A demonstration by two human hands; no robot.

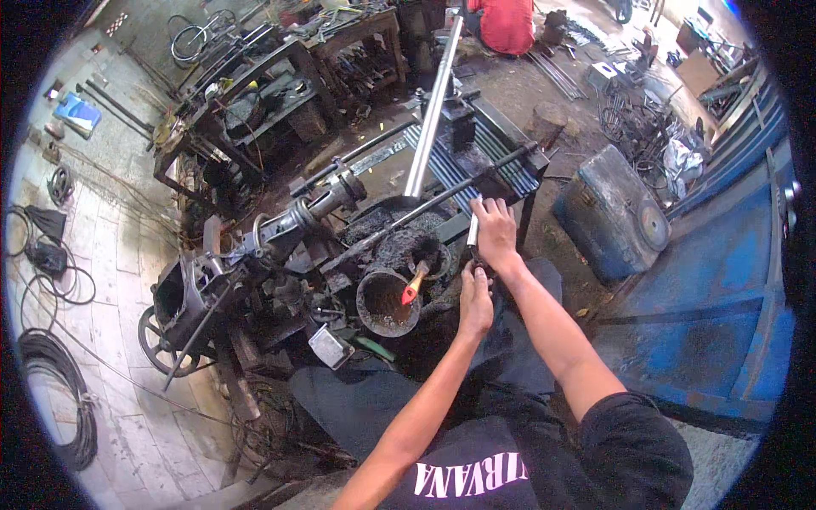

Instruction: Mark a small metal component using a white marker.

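My right hand [496,234] is closed, with its fingers bent around a short, pale, narrow bar [473,231]; the bar's exact kind does not show. Just below, my left hand [477,299] is closed at the bar's dark lower end, with the thumb on top. To the left of both hands sits a round tub [365,319] with brownish contents. A paintbrush [414,286] with a red and yellow handle leans at its rim, beside a dark, grimy hollow. Beyond them a long shiny metal rod [432,119] slants away from me.
A greasy machine [293,223] with a handwheel stands at left. Several metal rods [510,166] lie on a stand ahead. At right are a worn metal box [614,212] and a blue metal panel [697,314]. Coiled hose [59,399] lies far left. A person in red [505,25] is at the back.
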